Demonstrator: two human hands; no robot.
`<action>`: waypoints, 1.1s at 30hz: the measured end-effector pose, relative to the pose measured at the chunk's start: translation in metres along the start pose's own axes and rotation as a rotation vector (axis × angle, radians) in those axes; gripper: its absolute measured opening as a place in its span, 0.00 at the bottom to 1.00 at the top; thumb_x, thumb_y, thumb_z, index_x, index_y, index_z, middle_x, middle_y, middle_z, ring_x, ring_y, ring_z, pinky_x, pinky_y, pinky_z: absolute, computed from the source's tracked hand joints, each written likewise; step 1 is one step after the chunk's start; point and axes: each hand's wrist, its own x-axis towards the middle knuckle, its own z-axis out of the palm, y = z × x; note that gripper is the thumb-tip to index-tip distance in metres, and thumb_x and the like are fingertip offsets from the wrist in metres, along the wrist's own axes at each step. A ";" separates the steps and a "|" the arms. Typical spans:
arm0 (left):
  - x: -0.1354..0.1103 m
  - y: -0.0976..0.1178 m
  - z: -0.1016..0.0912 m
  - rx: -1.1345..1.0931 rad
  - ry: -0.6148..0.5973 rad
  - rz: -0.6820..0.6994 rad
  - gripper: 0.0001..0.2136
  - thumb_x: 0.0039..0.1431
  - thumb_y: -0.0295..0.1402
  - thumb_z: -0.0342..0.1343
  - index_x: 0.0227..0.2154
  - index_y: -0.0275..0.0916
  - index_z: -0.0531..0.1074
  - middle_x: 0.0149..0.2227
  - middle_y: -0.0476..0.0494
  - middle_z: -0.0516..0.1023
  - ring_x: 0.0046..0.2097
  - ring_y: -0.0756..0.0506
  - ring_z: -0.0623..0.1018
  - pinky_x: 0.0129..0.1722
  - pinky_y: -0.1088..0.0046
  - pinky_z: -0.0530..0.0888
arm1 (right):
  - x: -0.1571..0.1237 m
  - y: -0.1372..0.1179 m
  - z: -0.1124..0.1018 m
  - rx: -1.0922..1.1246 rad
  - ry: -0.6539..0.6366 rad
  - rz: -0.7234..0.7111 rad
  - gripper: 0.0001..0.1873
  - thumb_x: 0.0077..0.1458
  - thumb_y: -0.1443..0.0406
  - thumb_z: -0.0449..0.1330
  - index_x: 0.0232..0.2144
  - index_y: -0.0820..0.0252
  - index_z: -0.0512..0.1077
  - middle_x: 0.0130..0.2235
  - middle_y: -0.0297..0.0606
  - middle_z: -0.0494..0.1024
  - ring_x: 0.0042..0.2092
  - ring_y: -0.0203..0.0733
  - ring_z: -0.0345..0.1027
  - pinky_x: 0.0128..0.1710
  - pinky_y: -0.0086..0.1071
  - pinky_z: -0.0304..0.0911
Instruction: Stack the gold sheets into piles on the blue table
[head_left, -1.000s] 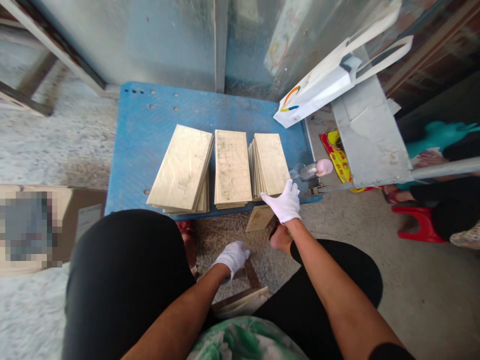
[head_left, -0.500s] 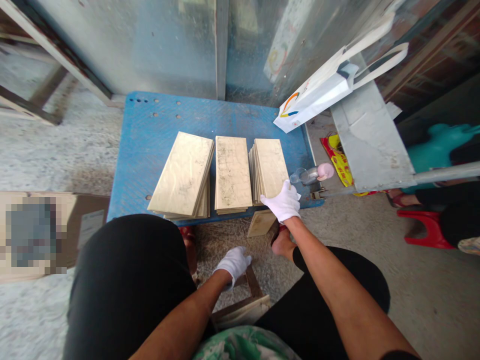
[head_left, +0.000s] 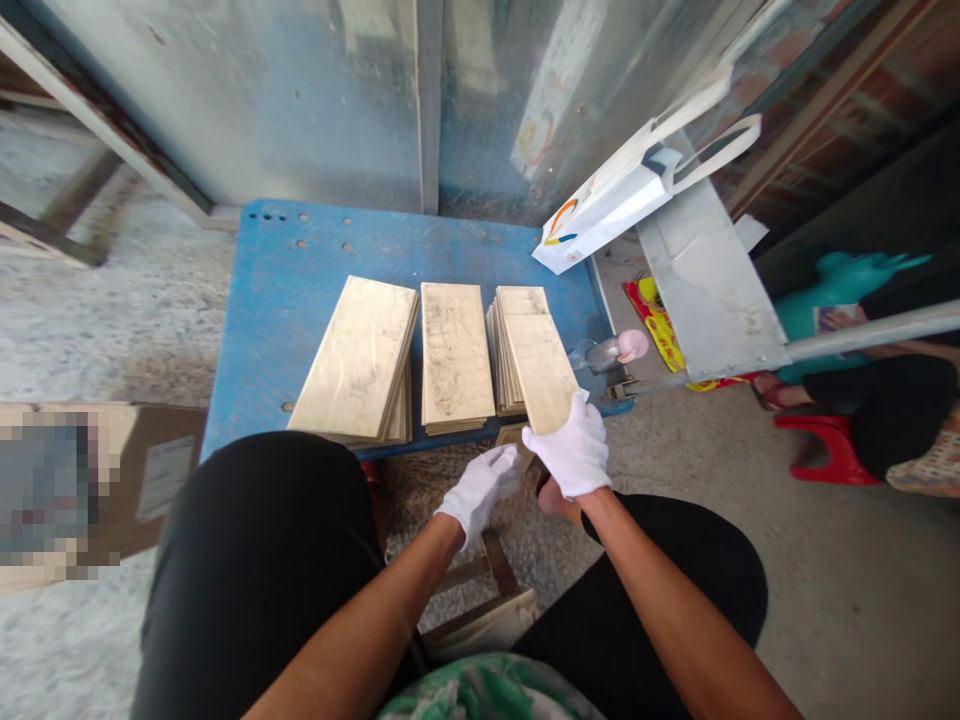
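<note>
White-gloved right hand (head_left: 568,447) grips the near end of the top panel (head_left: 536,350) of the right stack (head_left: 505,372), at the front edge of the blue tabletop (head_left: 266,290), near its front-right corner. Left hand (head_left: 482,492) is beside it, fingers slightly bent; whether it holds anything cannot be told. 2 further stacks, centre stack (head_left: 454,355) and left stack (head_left: 356,355), line the front edge; white bag (head_left: 600,220) stands at the rear-right corner.

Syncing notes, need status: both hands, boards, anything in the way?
Left grip open, nothing visible in it. Right grip on top board, jutting past right stack's near end. Clear bottle beside stack, not blocking.
</note>
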 end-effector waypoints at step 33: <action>-0.051 0.015 0.014 0.222 -0.037 -0.015 0.31 0.28 0.48 0.72 0.36 0.34 0.76 0.35 0.40 0.80 0.39 0.35 0.79 0.33 0.69 0.78 | -0.048 0.025 -0.065 0.848 -0.107 0.144 0.54 0.37 0.44 0.69 0.63 0.55 0.57 0.57 0.43 0.70 0.57 0.47 0.67 0.57 0.36 0.63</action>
